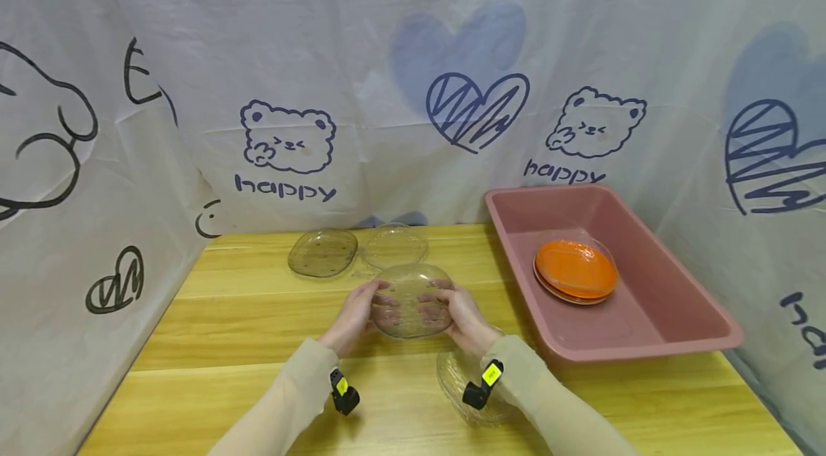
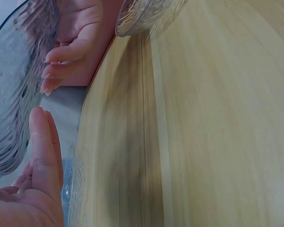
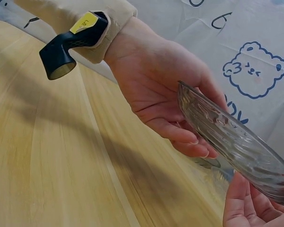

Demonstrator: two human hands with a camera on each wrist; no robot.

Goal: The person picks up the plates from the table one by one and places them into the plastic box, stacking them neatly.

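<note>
Both hands hold a clear, greyish glass plate (image 1: pixel 411 309) above the table, raised and tilted. My left hand (image 1: pixel 351 316) grips its left side and my right hand (image 1: pixel 467 316) its right side. Fingers show through the glass underneath, with the thumbs near the rim. Wavy ridges cover the plate (image 3: pixel 236 146) in the right wrist view. Below the right wrist lies a clear ridged plate (image 1: pixel 454 381), partly hidden by the sleeve. Farther back, a smoky-brown transparent plate (image 1: pixel 323 253) rests beside a clear plate (image 1: pixel 395 247).
A pink bin (image 1: pixel 684 305) stands on the right side of the wooden table (image 1: pixel 245 327). Inside it an orange plate (image 1: pixel 576 268) is stacked with other plates. Printed white cloth (image 1: pixel 381 176) hangs behind the table and along both sides.
</note>
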